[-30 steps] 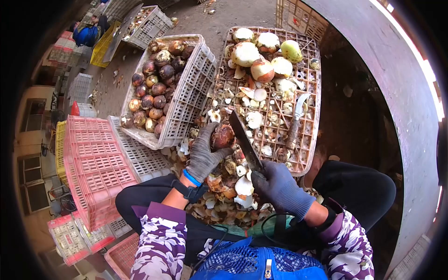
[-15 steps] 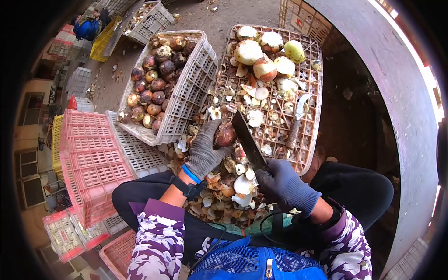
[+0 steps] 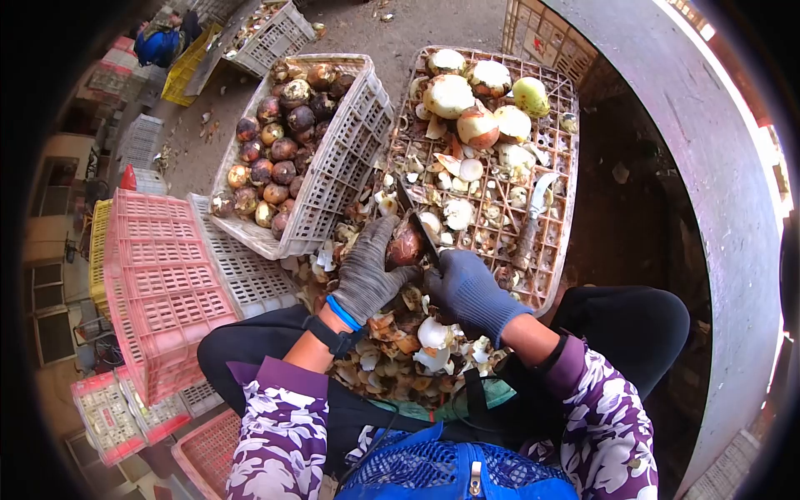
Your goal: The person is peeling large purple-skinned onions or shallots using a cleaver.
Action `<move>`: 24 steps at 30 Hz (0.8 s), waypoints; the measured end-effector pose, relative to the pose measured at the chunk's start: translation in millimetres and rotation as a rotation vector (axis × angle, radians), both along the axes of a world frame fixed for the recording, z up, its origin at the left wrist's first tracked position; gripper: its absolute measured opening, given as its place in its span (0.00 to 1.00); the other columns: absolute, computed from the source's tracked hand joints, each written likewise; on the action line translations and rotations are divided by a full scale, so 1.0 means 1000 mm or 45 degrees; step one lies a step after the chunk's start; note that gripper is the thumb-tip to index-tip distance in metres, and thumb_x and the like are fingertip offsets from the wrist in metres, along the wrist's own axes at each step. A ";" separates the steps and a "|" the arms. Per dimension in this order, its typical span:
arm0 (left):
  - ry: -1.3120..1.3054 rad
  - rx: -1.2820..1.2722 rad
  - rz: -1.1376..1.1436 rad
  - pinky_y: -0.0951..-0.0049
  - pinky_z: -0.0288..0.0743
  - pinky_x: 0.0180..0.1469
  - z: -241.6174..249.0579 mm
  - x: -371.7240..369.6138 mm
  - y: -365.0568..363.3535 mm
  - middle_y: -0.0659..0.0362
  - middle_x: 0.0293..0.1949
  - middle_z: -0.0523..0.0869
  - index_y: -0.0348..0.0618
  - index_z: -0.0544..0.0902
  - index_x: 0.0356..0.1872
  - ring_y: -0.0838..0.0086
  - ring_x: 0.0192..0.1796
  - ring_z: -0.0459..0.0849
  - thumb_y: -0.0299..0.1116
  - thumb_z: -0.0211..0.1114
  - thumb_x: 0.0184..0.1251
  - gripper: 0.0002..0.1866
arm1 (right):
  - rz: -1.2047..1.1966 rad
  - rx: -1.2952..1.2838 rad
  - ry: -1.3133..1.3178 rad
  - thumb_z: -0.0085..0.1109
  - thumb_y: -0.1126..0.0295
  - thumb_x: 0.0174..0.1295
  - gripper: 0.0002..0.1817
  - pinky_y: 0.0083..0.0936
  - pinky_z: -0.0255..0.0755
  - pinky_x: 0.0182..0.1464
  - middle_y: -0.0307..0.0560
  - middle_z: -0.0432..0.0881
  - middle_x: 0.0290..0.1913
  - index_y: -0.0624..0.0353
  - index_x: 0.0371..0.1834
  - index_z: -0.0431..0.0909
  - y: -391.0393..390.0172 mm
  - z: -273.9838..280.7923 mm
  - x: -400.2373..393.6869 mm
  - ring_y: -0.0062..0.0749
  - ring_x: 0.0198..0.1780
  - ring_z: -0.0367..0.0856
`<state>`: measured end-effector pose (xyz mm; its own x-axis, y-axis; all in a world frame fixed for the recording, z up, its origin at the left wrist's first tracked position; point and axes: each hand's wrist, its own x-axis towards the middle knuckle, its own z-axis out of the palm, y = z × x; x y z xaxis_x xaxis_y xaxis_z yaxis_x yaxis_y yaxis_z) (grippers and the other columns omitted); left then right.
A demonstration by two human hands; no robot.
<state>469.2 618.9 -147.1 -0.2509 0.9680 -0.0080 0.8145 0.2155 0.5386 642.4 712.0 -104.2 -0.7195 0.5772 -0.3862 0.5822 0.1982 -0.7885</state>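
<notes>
My left hand [image 3: 371, 265], in a grey knit glove, grips a reddish-brown onion [image 3: 406, 247] above a heap of peelings. My right hand [image 3: 475, 293], in a blue-grey glove, holds the handle of a dark wide-bladed knife [image 3: 416, 218]. The blade lies against the right side of the onion, pointing away from me. Beyond the hands, an upturned crate [image 3: 570, 196] carries several peeled onions [image 3: 448, 96] and scattered scraps. A second knife [image 3: 533, 218] with a curved tip rests on it.
A tilted crate [image 3: 342, 167] of unpeeled onions [image 3: 284, 150] stands at the upper left. Pink crates [image 3: 167, 275] are stacked at the left. A grey panel [image 3: 658, 108] runs down the right side. A person in blue [image 3: 160, 43] is at the far upper left.
My right hand has moved left and up, bringing the knife blade against the onion's cut side. My left hand still holds the onion in nearly the same place.
</notes>
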 end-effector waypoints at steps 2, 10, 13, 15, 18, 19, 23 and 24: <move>0.053 -0.102 0.018 0.63 0.64 0.67 0.007 0.004 0.000 0.42 0.61 0.71 0.35 0.64 0.66 0.51 0.65 0.69 0.39 0.79 0.41 0.48 | -0.004 0.208 0.020 0.54 0.64 0.58 0.16 0.45 0.75 0.43 0.70 0.79 0.29 0.70 0.26 0.80 -0.008 -0.014 -0.007 0.60 0.36 0.81; 0.013 -0.196 0.046 0.64 0.70 0.62 0.023 -0.002 0.010 0.46 0.57 0.76 0.34 0.64 0.64 0.55 0.60 0.75 0.42 0.81 0.37 0.50 | -0.004 0.245 0.001 0.54 0.63 0.59 0.17 0.46 0.74 0.44 0.68 0.79 0.32 0.70 0.28 0.78 -0.013 -0.018 -0.007 0.60 0.38 0.80; -0.460 0.150 0.116 0.66 0.71 0.61 0.039 -0.008 0.004 0.50 0.54 0.77 0.37 0.69 0.59 0.64 0.57 0.76 0.35 0.82 0.36 0.43 | -0.068 0.134 0.068 0.54 0.63 0.58 0.17 0.45 0.75 0.44 0.68 0.80 0.30 0.71 0.28 0.79 -0.010 -0.022 -0.001 0.60 0.36 0.81; -0.650 0.302 0.098 0.67 0.71 0.61 0.041 -0.021 0.005 0.55 0.53 0.77 0.40 0.69 0.59 0.69 0.56 0.76 0.31 0.82 0.36 0.43 | -0.135 -0.160 0.082 0.54 0.62 0.58 0.18 0.43 0.76 0.43 0.67 0.80 0.28 0.72 0.30 0.78 -0.008 -0.018 0.004 0.59 0.34 0.82; -0.781 0.332 0.147 0.68 0.70 0.62 0.030 -0.013 0.016 0.56 0.54 0.75 0.41 0.68 0.59 0.69 0.57 0.74 0.30 0.82 0.35 0.44 | -0.303 -0.637 0.246 0.56 0.63 0.60 0.18 0.34 0.78 0.30 0.55 0.79 0.20 0.72 0.28 0.76 -0.016 -0.005 0.018 0.40 0.23 0.82; -0.679 0.374 0.109 0.68 0.69 0.62 0.026 -0.007 0.020 0.56 0.54 0.75 0.42 0.68 0.59 0.69 0.57 0.74 0.29 0.82 0.34 0.45 | -0.346 -0.761 0.268 0.57 0.63 0.60 0.17 0.32 0.78 0.27 0.52 0.79 0.19 0.72 0.27 0.75 -0.019 0.006 0.025 0.36 0.21 0.82; -0.842 0.251 0.074 0.64 0.65 0.66 0.013 0.006 0.033 0.53 0.58 0.72 0.41 0.67 0.61 0.64 0.61 0.71 0.28 0.81 0.34 0.46 | -0.471 -0.735 0.279 0.57 0.64 0.61 0.17 0.30 0.77 0.25 0.50 0.77 0.18 0.72 0.25 0.75 -0.018 -0.002 0.038 0.31 0.20 0.81; -0.571 0.193 0.052 0.63 0.65 0.66 0.011 0.004 0.031 0.52 0.59 0.71 0.40 0.67 0.62 0.61 0.62 0.71 0.29 0.81 0.35 0.46 | -0.419 -0.638 0.246 0.56 0.64 0.60 0.17 0.33 0.76 0.28 0.54 0.78 0.19 0.73 0.26 0.75 -0.018 -0.004 0.040 0.37 0.22 0.82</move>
<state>473.6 649.7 -135.7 -0.2925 0.9561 0.0168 0.4871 0.1338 0.8631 682.0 694.1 -108.7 -0.6185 0.5628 -0.5483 0.3877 -0.3884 -0.8360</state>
